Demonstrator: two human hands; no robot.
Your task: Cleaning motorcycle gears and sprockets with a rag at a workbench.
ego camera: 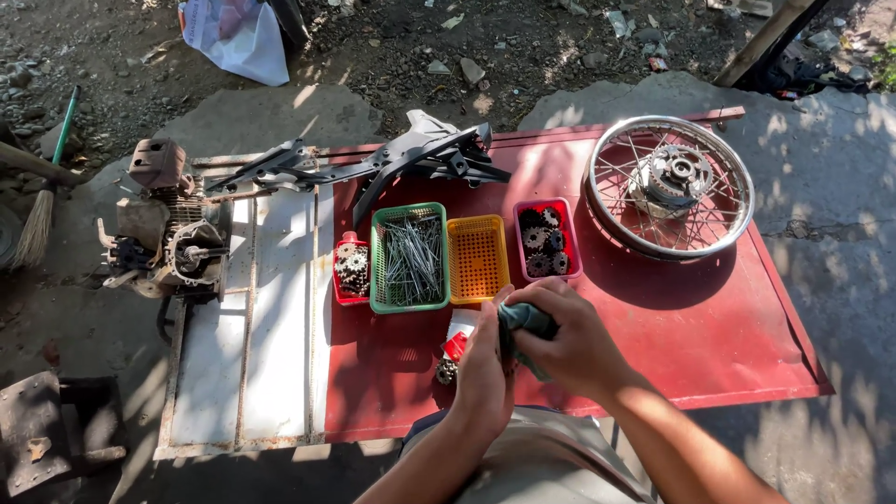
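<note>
Here my right hand (569,341) wads a soft, limp cloth (527,322); my left hand (483,373) is closed over a hidden part, seemingly small and stiff.

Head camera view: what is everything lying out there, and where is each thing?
Red table: one, centre.
Spoked wheel: one, silver, table's far right.
Pink basket: one, holds dark sprockets.
Yellow basket: one, looks empty.
Green basket: one, holds grey spokes.
Small red tray: one, holds sprockets, left of the green basket.
Black frame parts: several, far edge.
Engine: one, grey, left.
Broom: one, far left.
White bag: one, on the ground.
Left hand and right hand: together on a dark cloth.
</note>
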